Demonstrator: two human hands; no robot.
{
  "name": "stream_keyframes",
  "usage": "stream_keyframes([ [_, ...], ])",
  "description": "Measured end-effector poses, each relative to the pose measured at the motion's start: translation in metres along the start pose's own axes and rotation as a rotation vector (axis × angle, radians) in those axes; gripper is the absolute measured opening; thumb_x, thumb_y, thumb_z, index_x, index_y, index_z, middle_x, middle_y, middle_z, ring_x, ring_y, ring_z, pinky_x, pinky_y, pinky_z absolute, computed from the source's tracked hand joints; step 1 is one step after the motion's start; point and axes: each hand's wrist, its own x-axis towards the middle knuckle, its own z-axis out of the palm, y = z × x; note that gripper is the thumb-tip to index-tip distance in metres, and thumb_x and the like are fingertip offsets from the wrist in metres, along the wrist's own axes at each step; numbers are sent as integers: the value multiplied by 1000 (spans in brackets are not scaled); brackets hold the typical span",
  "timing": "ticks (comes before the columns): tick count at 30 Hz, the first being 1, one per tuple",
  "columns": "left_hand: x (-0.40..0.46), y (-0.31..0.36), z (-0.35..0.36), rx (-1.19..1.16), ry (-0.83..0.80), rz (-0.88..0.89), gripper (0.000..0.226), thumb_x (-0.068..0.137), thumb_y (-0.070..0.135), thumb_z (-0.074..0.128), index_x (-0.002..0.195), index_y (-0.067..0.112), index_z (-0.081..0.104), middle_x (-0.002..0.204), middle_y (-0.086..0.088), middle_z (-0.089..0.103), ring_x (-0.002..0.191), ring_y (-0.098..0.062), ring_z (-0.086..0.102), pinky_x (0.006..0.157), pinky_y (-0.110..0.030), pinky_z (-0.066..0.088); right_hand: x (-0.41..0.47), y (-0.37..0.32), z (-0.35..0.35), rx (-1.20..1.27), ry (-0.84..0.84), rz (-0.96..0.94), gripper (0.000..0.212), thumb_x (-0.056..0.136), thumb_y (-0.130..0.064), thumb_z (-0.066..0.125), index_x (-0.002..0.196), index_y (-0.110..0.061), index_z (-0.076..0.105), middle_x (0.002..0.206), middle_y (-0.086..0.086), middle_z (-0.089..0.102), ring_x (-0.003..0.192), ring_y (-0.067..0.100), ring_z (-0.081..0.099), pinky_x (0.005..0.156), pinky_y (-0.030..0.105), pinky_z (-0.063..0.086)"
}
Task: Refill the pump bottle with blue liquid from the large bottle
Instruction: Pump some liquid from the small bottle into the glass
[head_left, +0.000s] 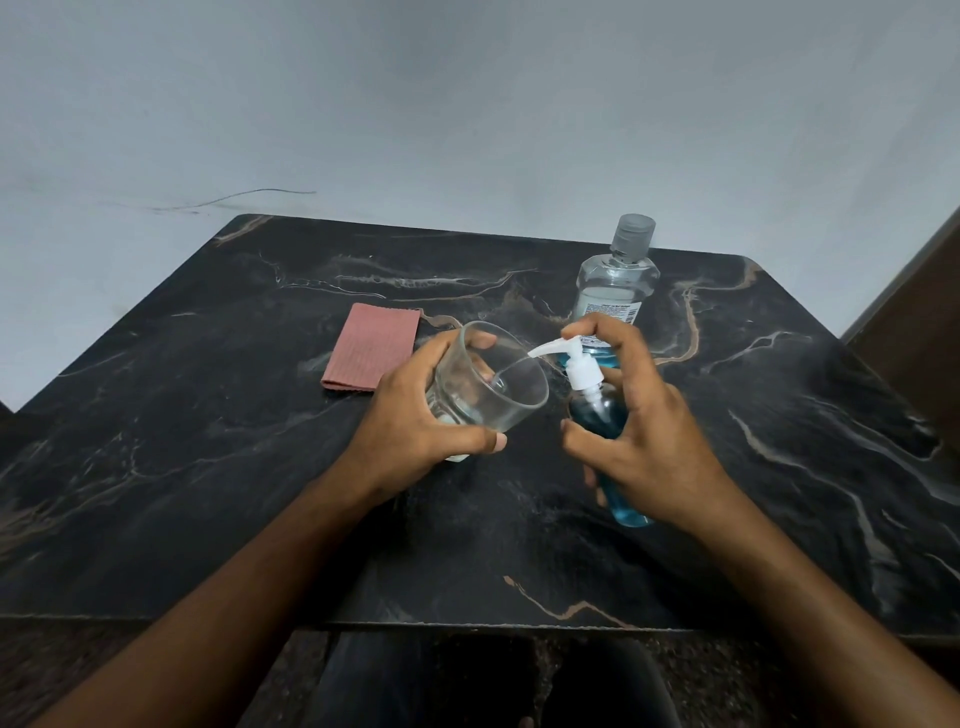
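My right hand (644, 431) grips a small clear pump bottle (597, 415) filled with blue liquid, held above the table. Its forefinger rests on the white pump head (571, 358), whose spout points left over the rim of a clear drinking glass (485, 387). My left hand (415, 421) holds that glass tilted toward the spout; I see no liquid in it. The large clear bottle (615, 280) stands upright behind my right hand with its cap on, and a little blue liquid shows near its bottom.
A folded pink cloth (371, 345) lies on the black marble table (208, 467) left of the glass. A pale wall stands just beyond the table's far edge, and a brown piece of furniture (924, 322) rises at the right.
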Motion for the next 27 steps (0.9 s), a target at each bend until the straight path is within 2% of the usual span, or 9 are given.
stream_keyframes([
  [3, 0, -1, 0, -3, 5, -5, 79, 56, 24, 90, 129, 28, 61, 107, 0, 70, 108, -25, 69, 94, -52, 57, -1, 1, 0, 5, 6, 12, 75, 78, 9, 65, 131, -36, 39, 82, -13, 68, 41, 23, 63, 37, 29, 52],
  [9, 1, -1, 1, 6, 5, -9, 80, 56, 24, 90, 130, 27, 61, 108, -2, 70, 108, -24, 70, 94, -52, 57, 0, -3, -1, 10, 14, 12, 88, 77, 10, 66, 139, -46, 36, 89, -12, 71, 44, 24, 65, 40, 29, 55],
  [14, 0, 0, 0, 8, 9, -7, 79, 56, 25, 89, 130, 28, 60, 110, 2, 70, 109, -23, 69, 94, -48, 58, 1, -1, 0, 1, 12, 21, 76, 78, 11, 65, 131, -36, 39, 84, -10, 69, 41, 24, 63, 36, 37, 54],
  [21, 0, -1, 0, 16, 11, -1, 79, 56, 25, 89, 129, 27, 61, 108, 2, 71, 108, -23, 69, 95, -48, 58, 1, -3, 1, 18, 14, 18, 84, 77, 10, 66, 136, -42, 37, 86, -11, 70, 43, 25, 64, 38, 30, 53],
  [27, 1, -1, 0, 1, 4, -3, 80, 56, 25, 89, 130, 27, 60, 110, 3, 69, 111, -23, 68, 96, -45, 57, 0, 0, 2, 17, 35, 29, 76, 79, 10, 65, 131, -38, 39, 80, -4, 68, 41, 25, 63, 36, 39, 54],
])
